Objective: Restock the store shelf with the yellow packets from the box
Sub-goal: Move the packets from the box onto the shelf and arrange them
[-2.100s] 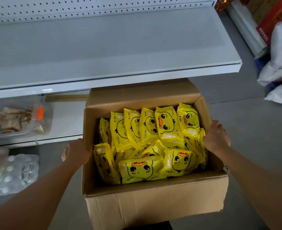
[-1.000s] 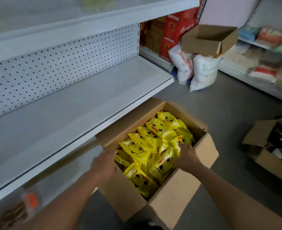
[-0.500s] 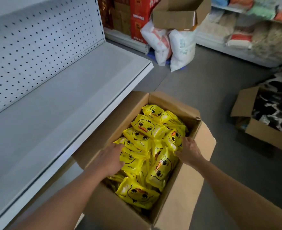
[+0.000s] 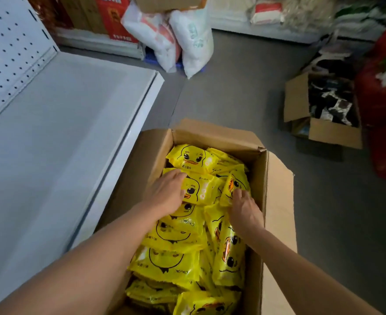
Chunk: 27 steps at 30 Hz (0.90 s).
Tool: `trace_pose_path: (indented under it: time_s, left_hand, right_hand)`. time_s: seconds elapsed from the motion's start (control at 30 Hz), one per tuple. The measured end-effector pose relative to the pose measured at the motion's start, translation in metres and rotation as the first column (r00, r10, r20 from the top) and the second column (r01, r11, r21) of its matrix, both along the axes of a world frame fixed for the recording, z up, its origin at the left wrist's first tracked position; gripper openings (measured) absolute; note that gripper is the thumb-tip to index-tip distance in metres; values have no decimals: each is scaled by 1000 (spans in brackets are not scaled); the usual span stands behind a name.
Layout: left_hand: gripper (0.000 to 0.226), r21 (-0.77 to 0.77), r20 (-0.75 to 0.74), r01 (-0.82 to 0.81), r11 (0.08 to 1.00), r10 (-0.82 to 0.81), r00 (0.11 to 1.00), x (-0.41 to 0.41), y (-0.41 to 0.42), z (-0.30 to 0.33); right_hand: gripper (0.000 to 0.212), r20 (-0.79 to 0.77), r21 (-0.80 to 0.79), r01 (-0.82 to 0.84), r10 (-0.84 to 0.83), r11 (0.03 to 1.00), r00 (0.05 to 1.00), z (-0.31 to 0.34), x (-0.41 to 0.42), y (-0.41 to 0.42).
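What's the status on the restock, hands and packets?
Left hand flat on a yellow packet in the box. Right hand fingering a packet beside it, grip unclear. Shelf bare, nothing blocking.

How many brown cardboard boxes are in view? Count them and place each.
3. The near box holds the yellow packets; the right box sits on the floor; the top box lies on white sacks, cut off. More may be hidden.
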<state>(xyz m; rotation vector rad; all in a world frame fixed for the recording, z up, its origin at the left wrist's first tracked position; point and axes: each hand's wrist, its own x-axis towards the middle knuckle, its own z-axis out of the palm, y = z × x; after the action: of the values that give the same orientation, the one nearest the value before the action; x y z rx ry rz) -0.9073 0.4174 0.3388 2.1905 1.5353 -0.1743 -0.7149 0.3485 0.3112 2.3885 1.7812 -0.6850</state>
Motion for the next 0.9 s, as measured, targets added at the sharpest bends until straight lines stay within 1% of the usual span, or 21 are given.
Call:
trace_pose_path:
  time_s: [0.07,0.17,0.23,0.33,0.4,0.47,0.53,0.6,0.73,0.8,0.9]
  left_hand:
    - [51,-34,-17,26,999,-27,999,7,20,-8]
    - [54,-123,-76,51,991,-60,995,13,38,-19]
    - [59,-164,-114,46,985,-65,991,15,42,-25]
    - [69,-177,-167,-14,984,-16,986,16,40,-32]
    - [78,-224,-181,-36,974,-5,983,13,39,-36]
    - [86,-266,-206,-20,964,-37,978,8,38,-38]
    - [90,-262,-217,-1,965,-58,974,3,34,-38]
    - [87,-200,-204,12,980,-54,978,1,25,-34]
    - [71,-40,-187,10,999,-17,982,0,3,-21]
    - [57,-11,-162,-75,997,72,984,-2,-9,-12]
    - [42,-30,-104,-305,952,301,948,-13,-27,3]
  right_hand:
    - [37,83,27,-44,42,999,996,-2,-3,0]
    - [33,98,84,-56,48,995,994,-5,-3,-4]
    - [28,89,228,-72,53,971,995,-7,-3,-9]
    - [21,171,397,-147,84,906,982,-9,-2,-17]
    - [22,151,431,-166,110,887,982,-11,-1,-25]
    - [23,115,450,-154,114,880,987,-12,0,-33]
    - [23,79,481,-147,125,864,989,-13,1,-40]
    - [25,62,492,-168,159,854,985,-12,2,-43]
    - [31,-5,478,-227,261,848,965,-3,3,-45]
    - [32,-57,466,-260,322,846,945,2,3,-47]
    - [40,-105,492,-343,445,800,889,9,8,-50]
